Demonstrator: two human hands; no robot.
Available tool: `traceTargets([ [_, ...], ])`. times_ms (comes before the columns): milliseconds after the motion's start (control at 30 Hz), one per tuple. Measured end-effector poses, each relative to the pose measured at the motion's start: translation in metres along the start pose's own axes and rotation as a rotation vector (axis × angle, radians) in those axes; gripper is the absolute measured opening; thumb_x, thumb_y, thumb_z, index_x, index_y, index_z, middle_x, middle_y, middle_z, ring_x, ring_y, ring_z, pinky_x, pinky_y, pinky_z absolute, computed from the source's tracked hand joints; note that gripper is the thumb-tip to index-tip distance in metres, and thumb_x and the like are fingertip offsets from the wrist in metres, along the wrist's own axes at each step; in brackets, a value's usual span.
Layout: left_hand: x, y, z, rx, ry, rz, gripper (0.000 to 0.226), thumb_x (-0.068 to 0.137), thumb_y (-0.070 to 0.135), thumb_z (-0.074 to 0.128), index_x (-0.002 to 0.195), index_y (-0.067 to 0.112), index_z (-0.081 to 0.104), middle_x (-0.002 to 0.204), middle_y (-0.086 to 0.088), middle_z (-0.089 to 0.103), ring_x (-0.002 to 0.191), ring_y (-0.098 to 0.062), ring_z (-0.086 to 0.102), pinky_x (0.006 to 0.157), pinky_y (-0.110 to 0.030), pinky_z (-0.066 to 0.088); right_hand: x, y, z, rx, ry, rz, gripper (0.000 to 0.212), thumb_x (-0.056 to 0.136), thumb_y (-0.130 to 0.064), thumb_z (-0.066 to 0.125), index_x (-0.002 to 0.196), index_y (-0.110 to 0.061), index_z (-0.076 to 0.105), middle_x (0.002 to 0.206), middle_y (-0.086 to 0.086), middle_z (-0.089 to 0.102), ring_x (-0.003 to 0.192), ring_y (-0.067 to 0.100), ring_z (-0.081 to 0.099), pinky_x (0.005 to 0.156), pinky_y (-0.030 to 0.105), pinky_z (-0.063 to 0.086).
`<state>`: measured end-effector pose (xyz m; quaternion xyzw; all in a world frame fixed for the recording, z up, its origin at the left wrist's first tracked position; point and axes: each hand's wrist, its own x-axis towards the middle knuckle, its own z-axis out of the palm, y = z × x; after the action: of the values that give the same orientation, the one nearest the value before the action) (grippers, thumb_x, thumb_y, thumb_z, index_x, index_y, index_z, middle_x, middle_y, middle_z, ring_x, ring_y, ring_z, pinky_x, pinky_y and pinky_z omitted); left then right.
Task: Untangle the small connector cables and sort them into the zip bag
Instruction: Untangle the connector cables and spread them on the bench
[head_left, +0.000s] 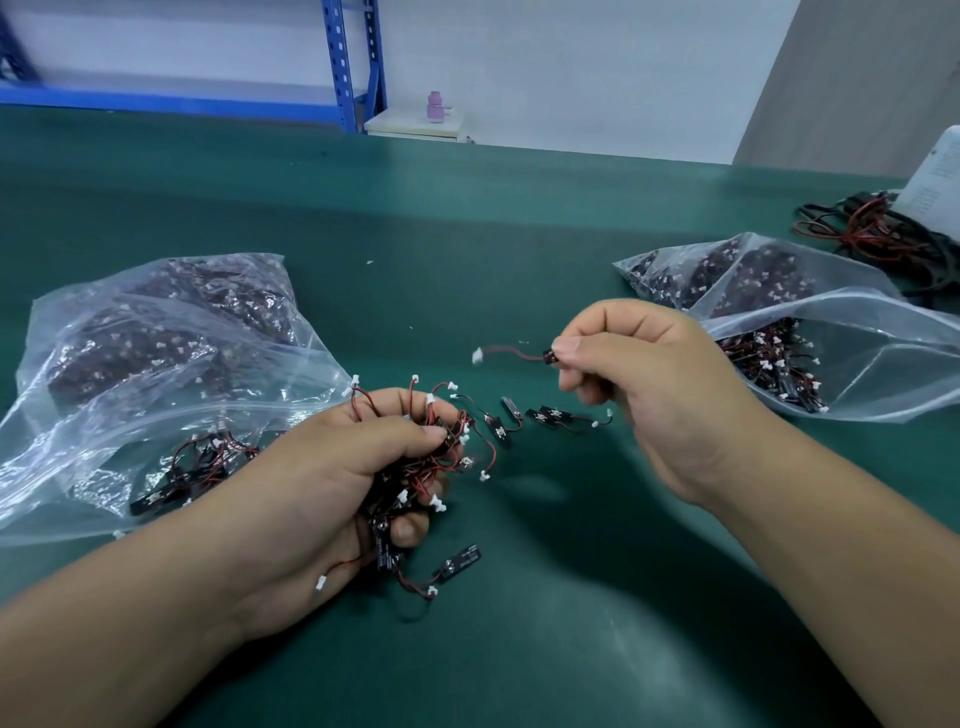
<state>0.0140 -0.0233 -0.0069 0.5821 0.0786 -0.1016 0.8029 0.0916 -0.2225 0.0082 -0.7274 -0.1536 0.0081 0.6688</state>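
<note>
Both hands are hovering over the green table mat. Nearest, the left hand is curling its fingers and thumb round a tangled bunch of connector cables, with red-and-black leads, white plugs and black tabs spilling out between the fingers and trailing onto the mat below the palm. Just beyond and to the right, the right hand is pinching the black end of a single cable between thumb and forefinger. Its other fingers are curling in, and the lead is sticking out leftward in the air, white plug at the free end, apart from the bunch. Between the hands a few loose cables are lying on the mat. On the left, beside the left hand, a crumpled clear bag is holding dark packed bundles and some loose cables near its mouth. On the right, just behind the right hand, the zip bag is lying with its mouth gaping toward that hand and cables piling inside. Farther right a heap of longer wires is sitting beside a white printed sheet. Past the table's far edge, a pink bottle is standing near blue shelving.
</note>
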Motion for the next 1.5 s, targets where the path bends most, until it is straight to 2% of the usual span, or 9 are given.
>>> traceTargets([
  [167,0.000,0.000,-0.001,-0.012,-0.005,-0.002,0.020,0.063,0.014,0.068,0.082,0.014,0.073,0.077,-0.013,0.063,0.053,-0.017,0.047,0.036,-0.023,0.033,0.007,0.017,-0.010,-0.364,0.156,-0.169,0.008,0.086,-0.028,0.072,0.080,-0.023,0.072,0.061,-0.004,0.061,0.053,0.005,0.045,0.051,0.015,0.042],
  [367,0.000,0.001,0.000,-0.002,-0.013,0.003,0.022,0.058,0.017,0.070,0.080,0.017,0.074,0.076,-0.012,0.064,0.053,-0.015,0.047,0.036,-0.022,0.033,0.008,0.030,-0.015,-1.064,-0.121,-0.157,0.019,0.092,-0.038,0.060,0.095,-0.024,0.074,0.095,-0.009,0.066,0.098,0.016,0.060,0.093,0.044,0.047],
  [467,0.000,0.000,0.000,0.002,-0.005,0.004,0.023,0.057,0.018,0.071,0.079,0.017,0.074,0.076,-0.011,0.065,0.053,-0.016,0.048,0.036,-0.022,0.033,0.008,0.032,-0.017,-0.831,-0.055,-0.136,0.012,0.092,-0.029,0.064,0.088,-0.029,0.075,0.091,-0.016,0.066,0.093,0.000,0.060,0.092,0.032,0.046],
  [533,0.000,0.000,-0.001,0.003,-0.010,0.005,0.021,0.059,0.017,0.070,0.079,0.017,0.074,0.076,-0.011,0.065,0.053,-0.016,0.047,0.036,-0.023,0.033,0.011,0.031,-0.019,-0.678,0.055,-0.118,0.014,0.093,-0.022,0.062,0.086,-0.027,0.074,0.077,-0.013,0.067,0.070,-0.006,0.056,0.071,0.013,0.044],
  [633,-0.001,0.000,-0.002,0.006,-0.017,0.004,0.021,0.058,0.018,0.070,0.079,0.017,0.074,0.076,-0.011,0.065,0.054,-0.016,0.047,0.036,-0.023,0.033,0.014,0.031,-0.023,-0.561,0.144,-0.031,0.021,0.094,-0.018,0.061,0.081,-0.030,0.072,0.059,-0.018,0.061,0.047,0.000,0.047,0.046,0.009,0.036],
  [900,0.001,-0.002,-0.003,-0.008,-0.033,0.012,0.019,0.062,0.017,0.069,0.080,0.017,0.074,0.076,-0.011,0.065,0.052,-0.016,0.049,0.036,-0.022,0.033,0.008,0.032,-0.019,-0.762,-0.051,-0.046,0.024,0.078,-0.023,0.077,0.092,-0.041,0.069,0.088,-0.016,0.060,0.071,0.001,0.053,0.070,0.017,0.041],
  [1133,0.007,-0.005,-0.008,-0.009,-0.032,0.021,0.027,0.053,0.015,0.078,0.080,0.016,0.074,0.076,-0.013,0.066,0.051,-0.017,0.049,0.037,-0.021,0.034,0.007,0.040,-0.015,-0.834,-0.026,0.013,0.018,0.083,-0.026,0.072,0.096,-0.037,0.067,0.069,-0.017,0.059,0.059,0.003,0.052,0.060,0.023,0.040],
  [1367,0.003,-0.002,-0.006,-0.006,-0.045,0.010,0.016,0.066,0.016,0.068,0.080,0.018,0.075,0.078,-0.012,0.067,0.052,-0.015,0.050,0.037,-0.022,0.035,0.003,0.026,-0.007,-0.604,0.143,-0.103,0.016,0.087,-0.015,0.066,0.082,-0.029,0.069,0.068,-0.023,0.063,0.055,0.001,0.054,0.055,0.010,0.039],
  [1500,0.002,-0.002,-0.003,0.005,-0.036,0.015,0.017,0.062,0.018,0.069,0.078,0.019,0.075,0.077,-0.011,0.068,0.053,-0.015,0.049,0.036,-0.022,0.034,-0.011,0.009,0.009,-0.458,-0.076,-0.189,0.010,0.085,-0.035,0.067,0.078,-0.028,0.071,0.070,-0.016,0.065,0.061,-0.002,0.054,0.060,0.011,0.041],
])
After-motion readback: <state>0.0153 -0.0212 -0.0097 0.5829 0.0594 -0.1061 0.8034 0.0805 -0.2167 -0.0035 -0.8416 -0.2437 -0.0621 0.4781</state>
